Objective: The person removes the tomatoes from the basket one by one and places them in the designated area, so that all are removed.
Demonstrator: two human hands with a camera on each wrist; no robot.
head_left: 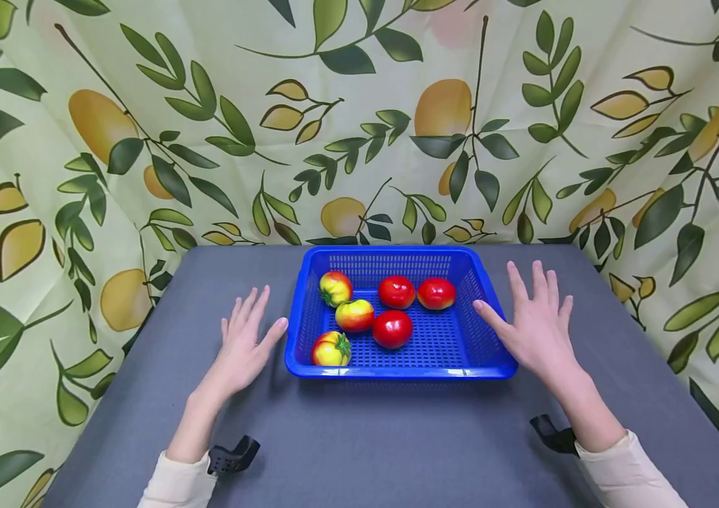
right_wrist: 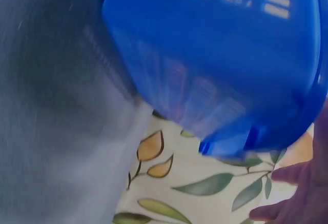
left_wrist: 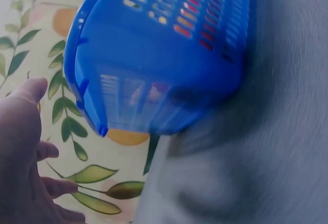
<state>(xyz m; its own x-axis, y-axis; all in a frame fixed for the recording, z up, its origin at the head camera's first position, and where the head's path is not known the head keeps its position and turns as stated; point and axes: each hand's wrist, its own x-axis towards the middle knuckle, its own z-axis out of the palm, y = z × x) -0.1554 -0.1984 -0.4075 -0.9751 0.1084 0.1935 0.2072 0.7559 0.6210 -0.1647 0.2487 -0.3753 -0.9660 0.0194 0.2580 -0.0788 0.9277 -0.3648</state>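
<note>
A blue plastic basket (head_left: 397,372) with slotted walls sits on the grey table. Inside it, toward the left, are three yellow-and-red fruits (head_left: 355,315), and nearer the middle three glossy red fruits (head_left: 392,329); their exact kind is unclear. My left hand (head_left: 243,347) is just left of the basket, fingers extended and spread, holding nothing. On the other side my right hand (head_left: 538,324) is spread too, its thumb close to the basket's right rim; contact cannot be made out. Both wrist views show the basket's outer wall (left_wrist: 154,55) beside the hands.
The grey tabletop (head_left: 391,444) extends in front of the basket and to both sides. Behind it hangs a leaf-and-fruit patterned cloth (head_left: 359,106), which also runs down both sides. Each wrist wears a black band mount (head_left: 234,455).
</note>
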